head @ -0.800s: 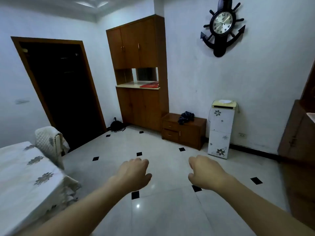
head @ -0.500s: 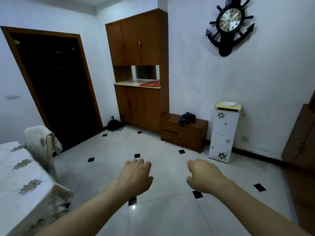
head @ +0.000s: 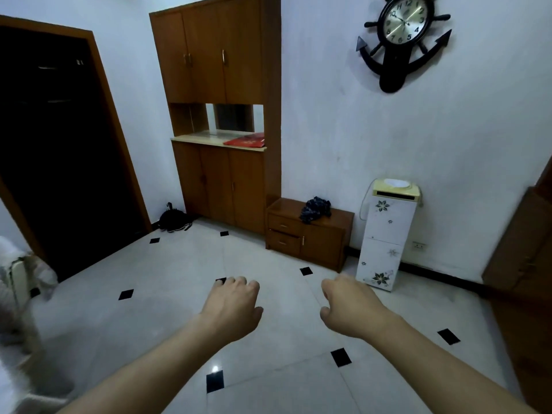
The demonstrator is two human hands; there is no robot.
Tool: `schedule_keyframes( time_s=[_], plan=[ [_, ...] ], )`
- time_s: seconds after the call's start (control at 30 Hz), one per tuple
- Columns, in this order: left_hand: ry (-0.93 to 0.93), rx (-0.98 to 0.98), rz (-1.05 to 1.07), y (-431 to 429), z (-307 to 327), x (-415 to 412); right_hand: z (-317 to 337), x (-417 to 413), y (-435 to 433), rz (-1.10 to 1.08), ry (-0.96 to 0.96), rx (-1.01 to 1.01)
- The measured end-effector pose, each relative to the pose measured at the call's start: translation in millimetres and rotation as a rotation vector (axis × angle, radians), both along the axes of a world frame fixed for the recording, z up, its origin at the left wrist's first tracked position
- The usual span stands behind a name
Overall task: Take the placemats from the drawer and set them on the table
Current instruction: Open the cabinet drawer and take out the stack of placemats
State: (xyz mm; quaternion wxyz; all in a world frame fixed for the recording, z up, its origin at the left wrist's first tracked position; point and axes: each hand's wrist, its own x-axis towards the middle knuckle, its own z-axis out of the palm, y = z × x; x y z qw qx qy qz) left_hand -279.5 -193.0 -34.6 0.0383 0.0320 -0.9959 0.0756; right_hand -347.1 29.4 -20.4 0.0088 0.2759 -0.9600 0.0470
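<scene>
A low wooden cabinet (head: 325, 240) stands against the far wall, with two shut drawers (head: 284, 234) on its left side. No placemats are in view. My left hand (head: 231, 306) and my right hand (head: 349, 306) are stretched out over the tiled floor, well short of the cabinet. Both have their fingers curled loosely and hold nothing. The table with its white flowered cloth (head: 12, 380) shows only as a blurred strip at the left edge.
A tall wooden cupboard (head: 218, 115) fills the corner, a red item (head: 245, 140) on its counter. A white water dispenser (head: 386, 234) stands right of the low cabinet, dark cloth (head: 315, 209) on top of the cabinet. Dark doorway (head: 59, 150) at left, a covered chair (head: 21, 276), wooden furniture (head: 525, 249) at right.
The view has advanced toward the far wall and turned right; the table and chair have slid to the left edge. Both hands stay outstretched and empty.
</scene>
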Motion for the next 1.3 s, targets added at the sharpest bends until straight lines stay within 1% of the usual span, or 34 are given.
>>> schedule_keyframes(
  time_s=[0.23, 0.33, 0.57, 0.83, 1.03, 1.2, 1.3],
  plan=[
    [-0.058, -0.001, 0.026, -19, -19, -114, -26, -126, -26, 0.050, 0.003, 0.060],
    [-0.059, 0.002, 0.072, -30, -22, -172, -32, -194, -38, 0.092, 0.039, 0.073],
    [-0.113, 0.003, 0.184, -62, -19, -282, -38, -334, -77, 0.183, 0.025, 0.055],
    [-0.143, 0.032, 0.232, -140, -39, -408, -64, -467, -156, 0.225, -0.010, 0.062],
    [-0.126, 0.069, 0.168, -226, -51, -539, -72, -575, -231, 0.165, -0.036, 0.073],
    [-0.133, 0.054, 0.062, -275, -47, -649, -73, -656, -274, 0.053, -0.043, 0.078],
    [-0.137, 0.060, 0.015, -289, -44, -707, -73, -701, -289, 0.007, -0.073, 0.061]
  ],
)
